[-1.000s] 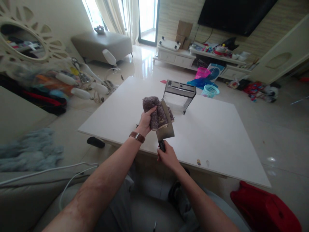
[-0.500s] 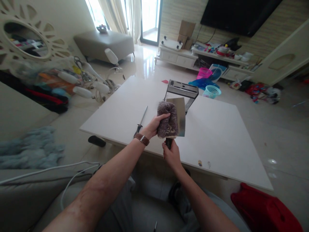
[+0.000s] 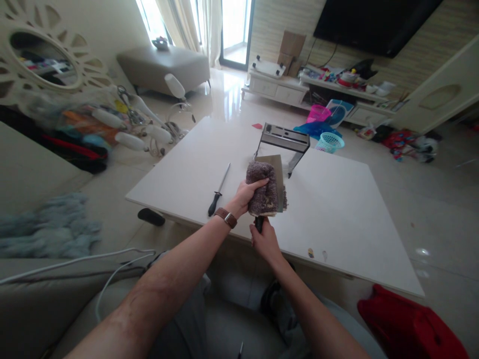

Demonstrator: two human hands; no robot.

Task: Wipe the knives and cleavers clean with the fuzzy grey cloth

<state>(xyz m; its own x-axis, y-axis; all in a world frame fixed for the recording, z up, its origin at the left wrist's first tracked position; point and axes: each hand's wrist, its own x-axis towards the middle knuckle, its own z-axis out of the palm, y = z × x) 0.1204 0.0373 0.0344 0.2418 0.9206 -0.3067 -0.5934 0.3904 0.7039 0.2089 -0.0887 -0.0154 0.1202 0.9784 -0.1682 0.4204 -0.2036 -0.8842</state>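
Note:
My left hand (image 3: 247, 195) grips a thick grey-brown cloth (image 3: 264, 187), thumb laid across its front. The cloth is pressed around the broad blade of a cleaver (image 3: 279, 174), whose right part and top edge show past it. Below the cloth, my right hand (image 3: 266, 239) is closed around the cleaver's black handle (image 3: 259, 223), holding the blade upright over the table's near edge. To the left on the table lies a sharpening steel (image 3: 220, 187) with a black handle. Behind the cleaver stands a knife block (image 3: 286, 138) with a slotted metal top.
The white table (image 3: 337, 214) spreads under and around my hands. Two small stickers, one a yellowish figure (image 3: 310, 253), sit by its near edge. A turquoise basket (image 3: 330, 143) stands on the floor beyond. A red object (image 3: 407, 324) is at the lower right.
The cloth has shifted rightward over the blade, and part of it now shows past the blade's right edge. The steel's handle is less covered by my left arm.

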